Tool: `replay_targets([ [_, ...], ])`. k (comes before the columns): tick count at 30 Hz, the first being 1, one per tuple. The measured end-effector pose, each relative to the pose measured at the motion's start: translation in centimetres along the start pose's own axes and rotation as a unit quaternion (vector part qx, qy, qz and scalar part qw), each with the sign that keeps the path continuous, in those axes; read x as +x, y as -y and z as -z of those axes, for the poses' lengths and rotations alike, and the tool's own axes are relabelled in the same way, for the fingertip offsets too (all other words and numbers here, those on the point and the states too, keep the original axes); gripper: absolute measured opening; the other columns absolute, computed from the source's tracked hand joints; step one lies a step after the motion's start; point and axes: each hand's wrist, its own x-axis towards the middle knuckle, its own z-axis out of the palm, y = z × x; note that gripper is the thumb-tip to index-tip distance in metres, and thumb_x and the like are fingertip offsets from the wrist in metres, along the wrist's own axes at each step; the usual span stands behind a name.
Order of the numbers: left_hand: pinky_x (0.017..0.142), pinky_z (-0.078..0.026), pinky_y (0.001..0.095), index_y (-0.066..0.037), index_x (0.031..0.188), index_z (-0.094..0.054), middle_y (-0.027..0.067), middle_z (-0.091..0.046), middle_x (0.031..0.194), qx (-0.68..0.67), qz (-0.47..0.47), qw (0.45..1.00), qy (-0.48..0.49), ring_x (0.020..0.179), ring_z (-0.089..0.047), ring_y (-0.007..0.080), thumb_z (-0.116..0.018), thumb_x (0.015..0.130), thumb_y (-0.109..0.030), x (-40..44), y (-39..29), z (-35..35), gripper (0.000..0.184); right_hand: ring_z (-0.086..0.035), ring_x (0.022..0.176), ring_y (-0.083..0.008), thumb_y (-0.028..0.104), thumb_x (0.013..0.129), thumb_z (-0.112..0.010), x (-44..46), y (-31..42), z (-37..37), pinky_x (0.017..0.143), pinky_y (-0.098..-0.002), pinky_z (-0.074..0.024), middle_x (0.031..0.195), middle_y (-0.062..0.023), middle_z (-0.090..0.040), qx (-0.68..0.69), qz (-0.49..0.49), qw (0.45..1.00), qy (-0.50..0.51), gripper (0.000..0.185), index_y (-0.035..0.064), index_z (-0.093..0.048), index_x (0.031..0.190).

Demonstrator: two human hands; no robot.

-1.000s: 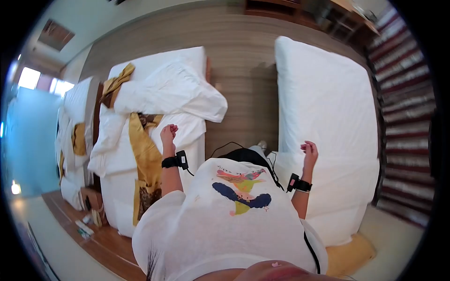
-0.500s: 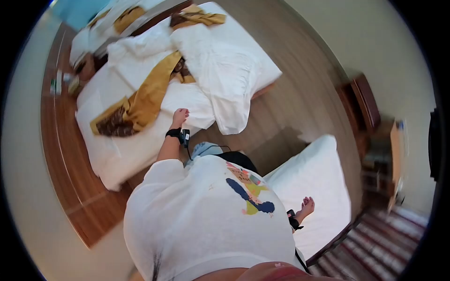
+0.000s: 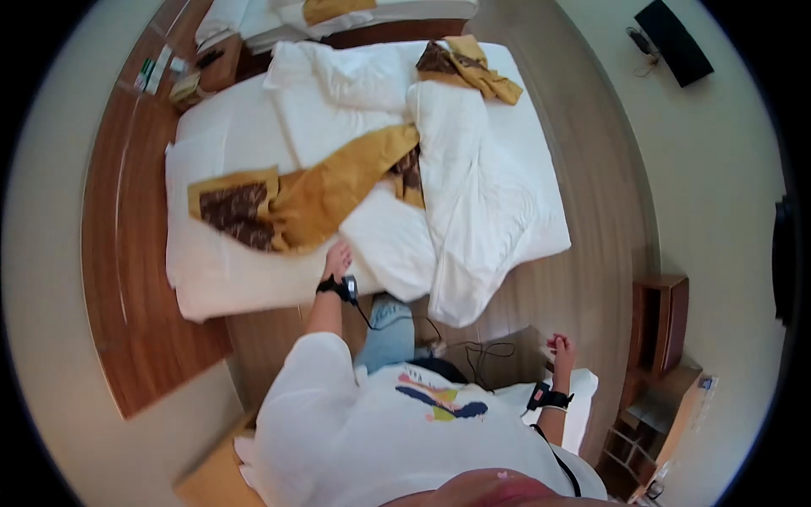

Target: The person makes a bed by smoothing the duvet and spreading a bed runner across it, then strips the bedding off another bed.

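Observation:
My left hand (image 3: 340,257) is over the near edge of the bed, close to the white sheet (image 3: 253,283); it holds nothing that I can see, and its fingers look loosely extended. A gold and brown bed runner (image 3: 329,194) lies crumpled across the mattress just beyond it. To the right of that, a bunched white duvet (image 3: 473,186) hangs over the bed's near side. My right hand (image 3: 560,346) is out to my right above the floor, empty, with its fingers loosely bent and apart. Both wrists wear black straps with small devices.
Beyond this bed stands a second bed with a gold cloth (image 3: 338,8). A nightstand (image 3: 221,61) is between them by the wooden headboard panel (image 3: 118,279). A black cable (image 3: 481,355) lies on the wood floor (image 3: 583,177). Brown shelving (image 3: 661,325) stands at right; white bedding (image 3: 583,406) is near my right arm.
My view has turned toward the bed, which now sits more central. My right hand has moved from over the white bedding at my side to forward above the floor. My left hand remains by the bed edge.

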Motion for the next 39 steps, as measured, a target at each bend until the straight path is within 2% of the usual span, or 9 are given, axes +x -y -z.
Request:
replay_targets([
  [8,0.056,-0.041,0.0286,-0.03,0.113,-0.015,0.016,-0.025,0.11,-0.232,0.125,0.959,-0.104,0.075,-0.049,0.028,-0.056,0.064,-0.027,11.6,-0.3,-3.4,0.064,-0.052,0.062,-0.0102,0.015,0.076,-0.041,-2.4,1.4,-1.8,0.052,-0.0218,-0.0381,0.067,-0.0034,-0.055,-0.069,-0.109,0.992,-0.012,0.014,0.0062,-0.051,0.079],
  [10,0.063,-0.041,0.033,-0.021,0.11,-0.028,0.0167,-0.033,0.106,-0.467,0.222,0.855,0.054,0.078,-0.049,0.0282,-0.059,0.062,-0.03,15.4,-0.4,-2.1,0.058,-0.052,0.059,-0.0102,0.016,0.075,-0.041,-3.6,1.0,-1.1,0.051,-0.021,-0.0375,0.067,-0.0033,-0.055,-0.056,-0.164,0.984,-0.044,0.015,0.0067,-0.051,0.079],
  [20,0.048,-0.041,0.0273,-0.004,0.09,-0.041,0.0081,-0.049,0.077,-0.341,-0.029,0.937,-0.067,0.064,-0.05,0.0158,-0.049,0.071,-0.033,17.0,-1.3,-0.5,0.035,-0.052,0.055,-0.012,0.018,0.074,-0.041,-7.8,-1.7,0.3,0.045,-0.0215,-0.0374,0.07,-0.0035,-0.054,-0.029,-0.279,0.942,-0.187,0.015,0.0076,-0.05,0.08],
  [23,0.047,-0.039,0.0232,-0.008,0.081,-0.045,0.0017,-0.051,0.07,-0.555,-0.125,0.816,-0.102,0.061,-0.048,0.0108,-0.049,0.072,-0.036,16.8,-5.2,-1.0,0.029,-0.052,0.057,-0.0116,0.018,0.074,-0.041,-6.5,-0.7,-1.1,0.048,-0.0215,-0.0377,0.071,-0.0033,-0.054,0.004,-0.239,0.955,-0.174,0.016,0.0076,-0.05,0.081],
  [27,0.051,-0.037,0.0231,-0.009,0.081,-0.045,-0.0003,-0.048,0.071,-0.284,-0.192,0.935,0.091,0.057,-0.045,0.0107,-0.047,0.075,-0.029,15.9,-12.7,0.4,0.021,-0.052,0.059,-0.0109,0.018,0.076,-0.04,-5.0,0.0,-1.5,0.051,-0.0221,-0.0379,0.074,-0.0028,-0.054,0.016,-0.216,0.968,-0.126,0.017,0.0079,-0.049,0.084],
  [29,0.053,-0.036,0.027,-0.009,0.084,-0.043,0.0015,-0.047,0.068,-0.124,0.003,0.992,0.024,0.057,-0.044,0.0136,-0.047,0.074,-0.028,12.3,-16.1,-2.2,0.022,-0.051,0.06,-0.011,0.018,0.076,-0.039,-4.4,0.0,-1.4,0.052,-0.0222,-0.0373,0.075,-0.0031,-0.054,0.032,-0.206,0.968,-0.143,0.016,0.0077,-0.049,0.084],
  [34,0.072,-0.034,0.0416,-0.014,0.107,-0.034,0.0153,-0.031,0.109,-0.094,0.169,0.975,-0.106,0.091,-0.036,0.0292,-0.048,0.067,-0.041,12.8,-6.7,-0.5,0.051,-0.051,0.064,-0.0117,0.017,0.075,-0.04,-8.4,-4.1,0.4,0.052,-0.0238,-0.0368,0.077,-0.002,-0.053,0.017,-0.255,0.952,-0.166,0.016,0.0082,-0.05,0.083],
  [36,0.076,-0.03,0.0442,-0.018,0.12,-0.017,0.008,-0.007,0.127,-0.147,0.176,0.973,-0.04,0.11,-0.017,0.0336,-0.043,0.068,-0.045,9.2,-6.5,-4.6,0.064,-0.052,0.065,-0.0123,0.019,0.074,-0.042,-9.5,-5.6,0.4,0.052,-0.0243,-0.037,0.078,-0.0018,-0.052,0.003,-0.285,0.943,-0.17,0.017,0.0084,-0.05,0.083],
  [39,0.075,-0.029,0.0473,-0.017,0.12,-0.019,0.0007,-0.012,0.127,-0.185,0.069,0.98,-0.021,0.112,-0.013,0.0316,-0.042,0.067,-0.047,14.2,-4.2,-3.9,0.065,-0.051,0.071,-0.0157,0.023,0.072,-0.044,-11.5,-5.7,0.1,0.056,-0.0262,-0.0378,0.083,-0.0015,-0.051,0.066,-0.315,0.925,-0.202,0.02,0.0106,-0.05,0.086],
])
